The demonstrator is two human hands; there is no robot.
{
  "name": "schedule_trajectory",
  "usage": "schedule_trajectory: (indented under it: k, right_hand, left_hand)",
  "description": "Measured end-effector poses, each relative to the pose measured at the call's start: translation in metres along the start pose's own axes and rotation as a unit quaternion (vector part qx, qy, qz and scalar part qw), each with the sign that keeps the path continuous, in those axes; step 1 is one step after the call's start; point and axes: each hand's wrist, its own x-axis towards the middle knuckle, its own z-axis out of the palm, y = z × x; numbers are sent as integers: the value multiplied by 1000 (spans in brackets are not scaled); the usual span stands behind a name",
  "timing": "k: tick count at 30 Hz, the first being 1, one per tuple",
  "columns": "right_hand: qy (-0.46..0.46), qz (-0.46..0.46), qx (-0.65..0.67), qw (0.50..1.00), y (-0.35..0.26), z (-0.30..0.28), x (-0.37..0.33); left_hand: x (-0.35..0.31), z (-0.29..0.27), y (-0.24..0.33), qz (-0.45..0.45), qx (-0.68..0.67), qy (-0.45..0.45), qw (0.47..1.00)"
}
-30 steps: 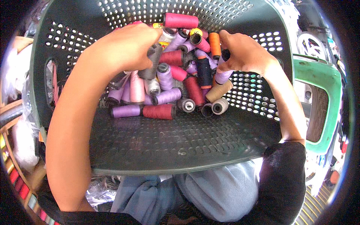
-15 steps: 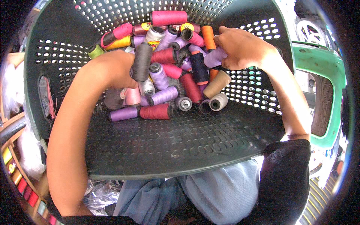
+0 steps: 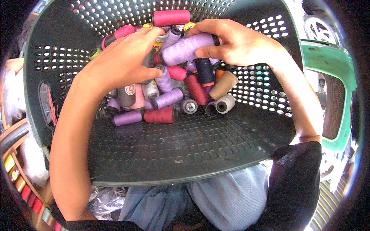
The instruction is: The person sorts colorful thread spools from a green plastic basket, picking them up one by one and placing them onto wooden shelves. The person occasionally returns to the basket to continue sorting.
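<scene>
My right hand [image 3: 235, 42] grips a large lilac thread spool [image 3: 187, 49], fingers over its top and thumb along its near side, lifted over the heap. My left hand [image 3: 123, 57] hovers at the heap's left with thumb and fingers spread apart. Between them a dark grey spool [image 3: 148, 61] partly shows, mostly hidden by the hand. Below that hand lie a grey-brown spool with a round label [image 3: 127, 95] and a pink spool [image 3: 138, 98]. A navy spool [image 3: 204, 71], a dark red spool [image 3: 195, 89] and a tan spool [image 3: 223, 85] lie below my right hand.
The spools lie in a black perforated plastic basket [image 3: 177, 159] tilted toward me, its near rim above my legs. A green frame [image 3: 320, 57] stands outside at right. A rack with coloured spools [image 3: 25, 192] is at lower left, beside clear plastic wrap [image 3: 108, 202].
My right hand has moved left and up, bringing the lilac spool across the heap. My left hand has shifted right and spread out over the dark grey spool.
</scene>
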Motion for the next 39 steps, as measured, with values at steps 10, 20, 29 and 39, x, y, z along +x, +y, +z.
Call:
schedule_trajectory:
  k: [10,20,29,39]
  right_hand:
    - [58,-50,11,997,1,20,13]
    - [-58,98,-238,965,39,24,14]
    - [-35,11,-314,949,33,54,17]
    - [-50,-3,-369,928,57,83,17]
  left_hand:
    - [7,-4,-1,27,7,89,996]
    - [9,-21,4,-15,62,37,997]
    - [11,-21,3,-6,43,78,996]
    - [8,-18,3,-31,33,73,996]
